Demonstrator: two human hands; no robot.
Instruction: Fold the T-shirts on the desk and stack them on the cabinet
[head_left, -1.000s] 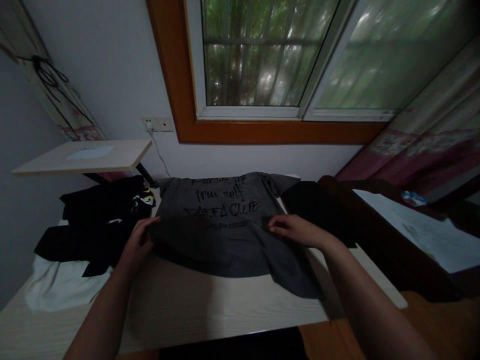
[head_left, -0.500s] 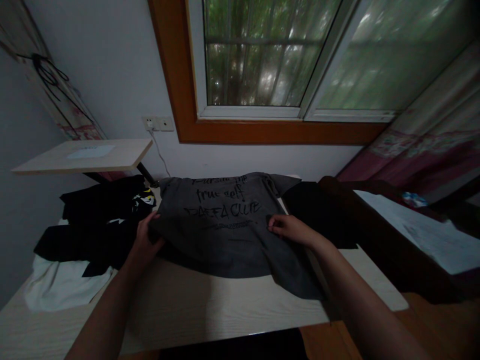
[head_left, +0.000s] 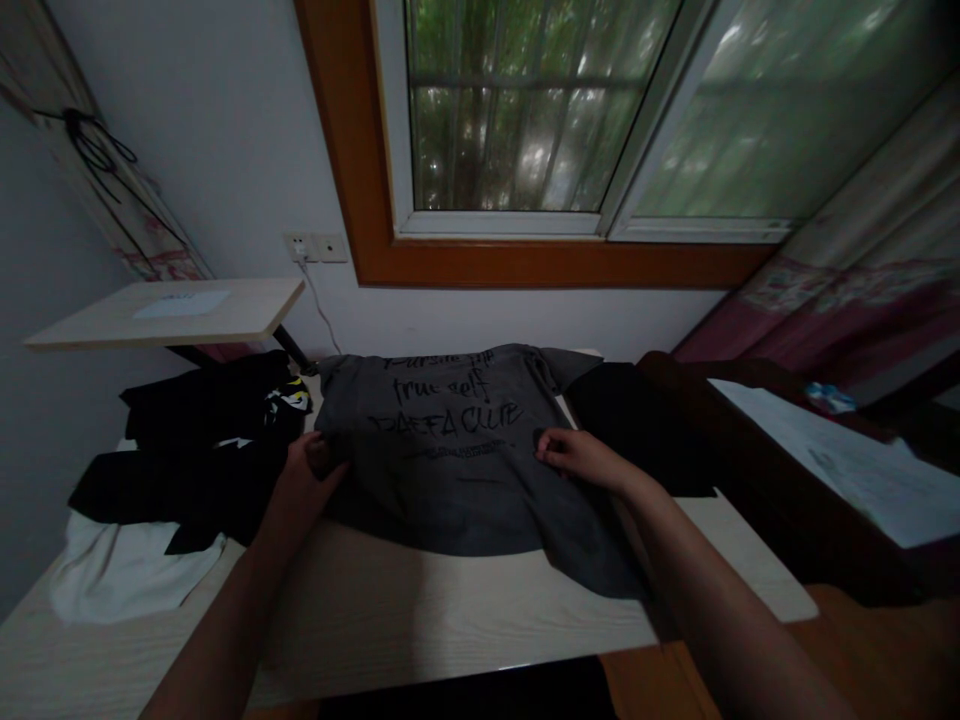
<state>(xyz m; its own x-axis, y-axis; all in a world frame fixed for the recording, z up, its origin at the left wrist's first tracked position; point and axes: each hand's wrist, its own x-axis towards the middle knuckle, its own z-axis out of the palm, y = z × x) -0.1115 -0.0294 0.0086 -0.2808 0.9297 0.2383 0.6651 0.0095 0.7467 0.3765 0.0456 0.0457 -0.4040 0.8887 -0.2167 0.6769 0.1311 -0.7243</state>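
Observation:
A dark grey T-shirt [head_left: 450,500] with black lettering lies spread over the pale wooden table [head_left: 450,610], its printed side up and its hem toward me. My left hand [head_left: 309,480] is at the shirt's left edge, fingers curled and thumb over the cloth, holding it. On the right half, my right hand [head_left: 570,455] is closed in a pinch on the fabric, just right of the print. The lower right of the shirt reaches farther toward me than the rest of the hem. Dim light hides fine detail at the fingertips.
Dark folded clothes [head_left: 195,450] and a white garment [head_left: 135,575] lie at the table's left, below a raised wooden shelf [head_left: 112,325]. Black cloth [head_left: 645,430] is at the right. A window [head_left: 540,150] and a socket [head_left: 315,247] with a cable are behind.
My left hand has moved slightly right and in over the shirt's left edge, and the raised cloth there now lies lower. My right hand has stayed in place.

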